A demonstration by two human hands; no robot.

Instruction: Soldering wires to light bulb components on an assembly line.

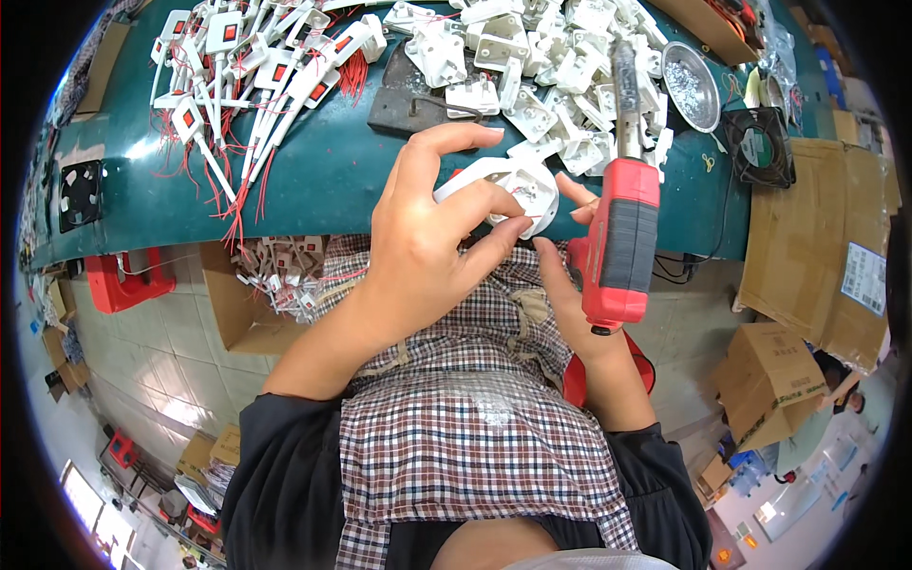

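Note:
My left hand (418, 223) pinches a white plastic housing (537, 195) between thumb and fingers, above the table's near edge. The housing's hollow inner side faces up, and small details lie in its recess. On the other side of it is my right hand (560, 271), its thumb and a fingertip close to the housing. A red-and-black power tool (622, 237) with a long metal shaft lies along my right hand, pointing away over the table. It covers the palm and most of the fingers, which appear to be curled round its handle.
White housings (570, 71) are heaped at the back on the green table (313, 204). To the left lie white rods with red switches (223, 33) and red wires. A metal bowl (691, 87) of small shiny bits and a black fan (758, 147) stand right, beyond them cardboard boxes (807, 247).

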